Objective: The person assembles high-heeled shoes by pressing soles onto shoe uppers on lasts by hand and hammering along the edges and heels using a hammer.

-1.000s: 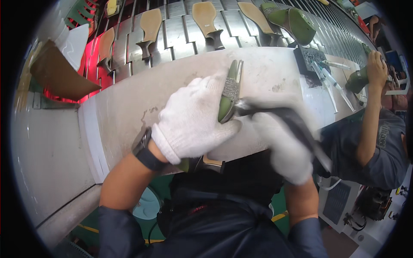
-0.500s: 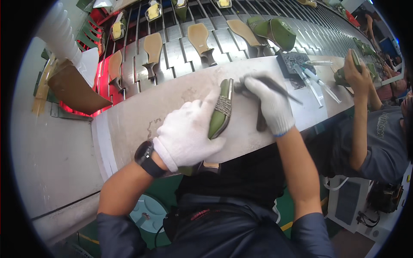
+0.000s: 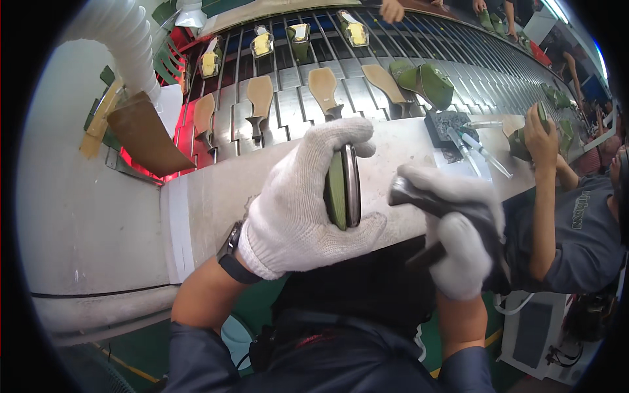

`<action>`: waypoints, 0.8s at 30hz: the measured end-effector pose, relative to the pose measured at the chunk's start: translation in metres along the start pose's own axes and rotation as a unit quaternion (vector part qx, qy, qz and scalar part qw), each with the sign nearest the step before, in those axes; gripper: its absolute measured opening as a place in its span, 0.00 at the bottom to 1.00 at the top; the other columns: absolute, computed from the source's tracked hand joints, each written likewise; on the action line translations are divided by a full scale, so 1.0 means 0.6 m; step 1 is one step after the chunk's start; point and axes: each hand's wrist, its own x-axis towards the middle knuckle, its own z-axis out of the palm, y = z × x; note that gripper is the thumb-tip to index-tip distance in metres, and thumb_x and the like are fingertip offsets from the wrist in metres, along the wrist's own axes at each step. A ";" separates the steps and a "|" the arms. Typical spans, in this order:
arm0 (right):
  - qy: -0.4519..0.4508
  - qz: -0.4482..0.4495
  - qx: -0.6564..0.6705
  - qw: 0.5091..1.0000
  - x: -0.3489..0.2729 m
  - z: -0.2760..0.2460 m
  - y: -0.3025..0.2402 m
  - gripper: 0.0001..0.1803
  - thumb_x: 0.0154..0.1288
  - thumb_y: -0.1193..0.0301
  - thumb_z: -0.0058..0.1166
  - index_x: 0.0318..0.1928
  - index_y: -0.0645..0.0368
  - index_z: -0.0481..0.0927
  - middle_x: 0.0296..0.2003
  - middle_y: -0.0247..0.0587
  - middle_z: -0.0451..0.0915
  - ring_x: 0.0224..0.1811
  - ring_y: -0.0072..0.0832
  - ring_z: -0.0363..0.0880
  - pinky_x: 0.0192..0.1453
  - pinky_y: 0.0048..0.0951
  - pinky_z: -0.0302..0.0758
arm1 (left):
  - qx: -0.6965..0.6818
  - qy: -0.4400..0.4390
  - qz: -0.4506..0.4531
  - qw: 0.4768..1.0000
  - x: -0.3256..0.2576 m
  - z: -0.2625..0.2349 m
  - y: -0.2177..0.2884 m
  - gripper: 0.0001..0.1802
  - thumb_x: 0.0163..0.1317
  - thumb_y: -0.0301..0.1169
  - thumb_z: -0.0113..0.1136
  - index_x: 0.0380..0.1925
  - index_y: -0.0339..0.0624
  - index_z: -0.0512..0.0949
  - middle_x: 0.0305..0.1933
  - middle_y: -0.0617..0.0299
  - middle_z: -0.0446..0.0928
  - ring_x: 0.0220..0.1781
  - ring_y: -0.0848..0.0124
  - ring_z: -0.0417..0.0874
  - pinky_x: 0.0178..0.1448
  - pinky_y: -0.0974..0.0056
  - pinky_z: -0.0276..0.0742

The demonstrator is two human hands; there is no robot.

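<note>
Since half a second ago you've lifted the green shoe (image 3: 343, 190) up off the desk (image 3: 216, 196), closer to you, now edge-on and upright. Your left hand (image 3: 308, 196), gloved, is wrapped round it, fingers curled over the top. Your right hand (image 3: 458, 242) has pulled back from the shoe, fist closed on a dark hammer (image 3: 419, 196), its head just beside the shoe. Beyond the desk, soles (image 3: 324, 88) ride the slatted conveyor (image 3: 367, 59). A co-worker's hand (image 3: 538, 134) holds another shoe at right.
</note>
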 end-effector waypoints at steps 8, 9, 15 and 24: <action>-0.181 0.008 -0.063 0.982 0.051 0.006 -0.078 0.26 0.65 0.62 0.80 0.54 0.65 0.83 0.57 0.63 0.89 0.59 0.47 0.91 0.67 0.47 0.86 | 0.021 -0.021 0.074 0.997 -0.020 0.010 0.004 0.47 0.54 0.30 0.85 0.71 0.34 0.68 0.62 0.43 0.82 0.64 0.50 0.87 0.71 0.50 0.80; -0.186 0.016 -0.064 0.980 0.059 0.007 -0.080 0.28 0.65 0.63 0.80 0.57 0.66 0.83 0.56 0.60 0.90 0.58 0.46 0.92 0.67 0.46 0.87 | 0.010 -0.014 0.074 0.997 -0.028 0.017 0.003 0.48 0.53 0.30 0.85 0.71 0.31 0.67 0.62 0.42 0.81 0.64 0.47 0.87 0.70 0.48 0.80; -0.242 0.099 0.093 0.961 0.057 0.034 -0.086 0.21 0.65 0.75 0.74 0.56 0.69 0.84 0.54 0.62 0.91 0.59 0.46 0.92 0.67 0.46 0.87 | 0.059 0.097 0.111 0.987 -0.087 0.031 0.025 0.37 0.49 0.29 0.78 0.62 0.29 0.79 0.51 0.45 0.84 0.54 0.44 0.88 0.60 0.45 0.85; 0.014 0.327 0.158 0.932 -0.179 0.064 0.054 0.16 0.80 0.79 0.54 0.62 0.73 0.80 0.56 0.61 0.89 0.62 0.43 0.90 0.71 0.45 0.87 | 0.286 0.117 0.078 0.948 -0.299 0.096 -0.081 0.39 0.71 0.48 0.73 0.71 0.37 0.68 0.75 0.38 0.74 0.77 0.40 0.76 0.87 0.28 0.57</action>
